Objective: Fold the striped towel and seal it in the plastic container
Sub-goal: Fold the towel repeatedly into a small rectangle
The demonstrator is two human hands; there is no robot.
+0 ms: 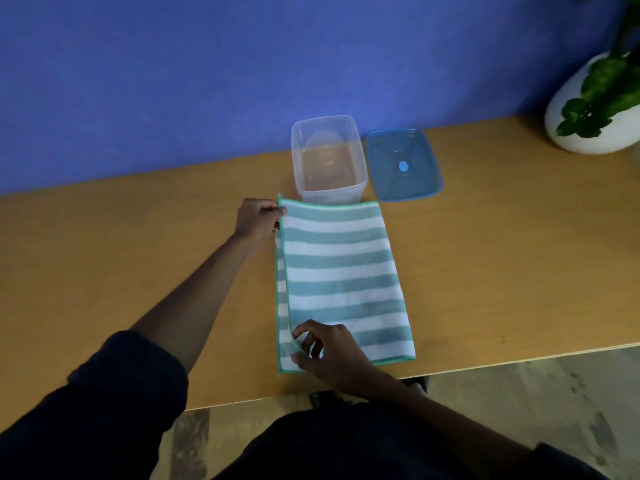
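No brand, label or writing is showing legibly on anything here; the only mark is a plain round light-blue disc sitting at the centre of the blue lid [404, 165].

The left hand [259, 218] is reaching out to the far left corner of the striped towel [343, 271], with its fingers curled in and its fingertips pinching the green-bound edge there, so it is closing on the cloth rather than lying flat. The right hand [330, 351] is resting over the near left corner of the towel, with the thumb and forefinger bent toward each other at the hem and the other fingers loosely spread; it is touching the fabric, but whether it is actually nipping the edge or only pressing on it cannot be told.

The towel, in teal and white stripes with a green border, is lying on the wooden table [138, 244] folded into a long rectangle, its long sides running away from the person. Along its left side a lower layer is peeking out from under the upper one. Its far short edge is lying just in front of the clear plastic container [329, 157], which is standing open and upright near the blue wall [207, 81]. The lid is lying flat on the table just beside the container on its right, apart from the towel. A white pot with a leafy plant [595, 109] is standing at the far right of the table, well apart from everything else. Dark sleeves are covering both arms above the forearm.
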